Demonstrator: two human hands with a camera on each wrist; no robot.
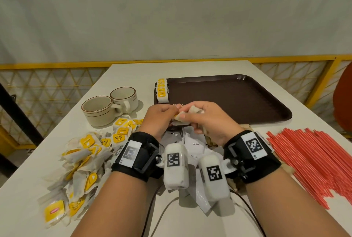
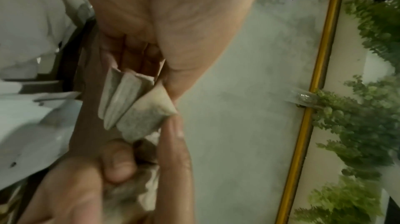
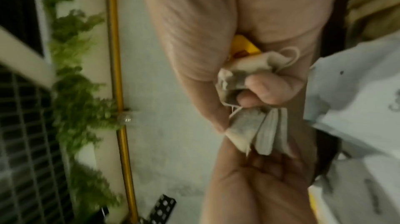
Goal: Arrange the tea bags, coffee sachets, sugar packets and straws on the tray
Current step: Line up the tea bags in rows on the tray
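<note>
Both hands meet just above the near edge of the brown tray (image 1: 238, 99). My left hand (image 1: 176, 110) pinches a small fanned stack of tea bags (image 2: 129, 101) between thumb and fingers. My right hand (image 1: 188, 117) grips a crumpled bunch of tea bags (image 3: 236, 77) with a yellow tag (image 3: 244, 48), touching the left hand's stack. A short row of tea bags (image 1: 162, 90) lies on the tray's left end. Loose tea bags (image 1: 83, 162) are heaped at the left. White coffee sachets (image 1: 195, 144) lie under my hands. Red straws (image 1: 314, 160) are spread at the right.
Two beige cups (image 1: 101, 110) stand left of the tray. Brown paper packets (image 1: 247, 126) peek out beside my right wrist. A yellow railing (image 1: 57, 65) runs behind the white table (image 1: 133, 73), and an orange chair (image 1: 342, 103) stands at the right.
</note>
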